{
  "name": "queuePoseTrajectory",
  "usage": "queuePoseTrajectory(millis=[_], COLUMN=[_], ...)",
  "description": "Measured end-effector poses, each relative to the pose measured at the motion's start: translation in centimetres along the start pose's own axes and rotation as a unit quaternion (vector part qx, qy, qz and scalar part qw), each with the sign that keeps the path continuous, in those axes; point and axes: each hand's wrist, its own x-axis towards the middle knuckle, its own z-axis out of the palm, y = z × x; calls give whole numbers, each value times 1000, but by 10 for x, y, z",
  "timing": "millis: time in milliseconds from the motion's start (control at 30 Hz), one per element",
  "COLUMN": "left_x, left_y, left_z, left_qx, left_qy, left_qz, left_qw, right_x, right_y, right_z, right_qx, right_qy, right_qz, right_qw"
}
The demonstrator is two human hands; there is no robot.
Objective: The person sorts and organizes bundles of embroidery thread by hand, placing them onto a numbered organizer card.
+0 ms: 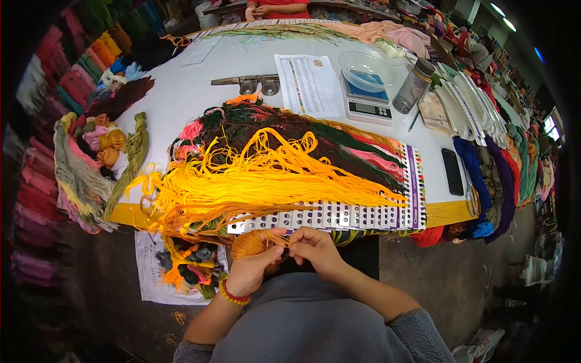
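Observation:
My left hand is closed around a bundle of orange-brown thread at the table's front edge. Close beside it, my right hand pinches strands drawn from that bundle, thumb and fingers pressed together. Just beyond both hands lie white cards with rows of punched holes. Long bright yellow-orange threads spread over the cards, their right ends at the holes. Behind them are dark green, brown, pink and red threads.
Further back are a printed sheet, a metal clip bar, a scale bearing a clear bowl, and a jar. A phone lies right. Yarn skeins hang left. Across the table sits a person in red.

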Motion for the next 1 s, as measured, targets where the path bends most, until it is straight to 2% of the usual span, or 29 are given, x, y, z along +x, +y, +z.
queuePoseTrajectory(millis=[33,100,133,167,200,233,300,333,367,400,433,467,500,533,567,633,667,700,733,767,800,867,933,1000], left_x=[1,2,3,4,5,4,2,3,4,1,-4,-5,-18,-25,-33,-53,-63,-79,-94,-107,-120,-135,-134,-120], left_y=[-1,-4,-3,-1,-1,-1,-1,-7,-17,-20,-19,-12,-7,-5,1,1,-1,5,9,10,11,18,23,25], left_z=[-1,-4,-4,-3,-3,-5,-14,-25,-42,-54,-66,-75,-94,-117,-133,-189,-227,-246,-269,-287,-303,-306,-291,-264], left_qx=[0,-30,-30,-75,-120,-121,-175,-175,-219,-261,-246,-254,-251,-256,-264,-252,-251,-252,-248,-219,-249,-225,-182,-139], left_qy=[0,-4,-4,-27,-51,-51,-127,-127,-195,-261,-240,-270,-143,-55,-16,104,96,148,177,223,240,304,284,260], left_qz=[0,25,25,21,17,17,-50,-50,-85,-119,-114,-76,-65,-32,17,58,57,62,56,67,83,113,104,94], left_qw=[1000,999,999,997,991,991,975,975,952,922,932,925,955,965,964,960,961,954,951,948,934,919,935,951], right_x=[0,0,0,-1,-2,-2,-1,-2,-3,-4,-7,-10,-18,-27,-35,-63,-87,-109,-132,-167,-207,-232,-245,-180], right_y=[1,3,-1,-8,-14,-15,-18,-22,-29,-35,-42,-46,-58,-74,-92,-140,-161,-189,-214,-238,-263,-291,-314,-283], right_z=[0,0,1,3,5,5,5,6,7,6,-5,-24,-38,-64,-84,-128,-182,-215,-239,-310,-364,-381,-381,-271], right_qx=[0,-115,-115,-271,-415,-415,-383,-384,-157,84,199,216,259,265,224,180,-2,-12,-12,-52,-35,-33,-32,-133], right_qy=[0,26,26,35,42,41,36,36,-9,-54,-86,-110,-74,-25,57,292,224,237,393,377,449,463,491,413], right_qz=[0,-3,-2,-131,-255,-254,-282,-282,-169,-43,-15,-60,-93,-86,-145,-207,-244,-286,-323,-405,-475,-479,-487,-433], right_qw=[1000,993,993,953,872,872,879,878,973,994,976,968,959,960,962,916,944,928,861,832,756,745,722,790])
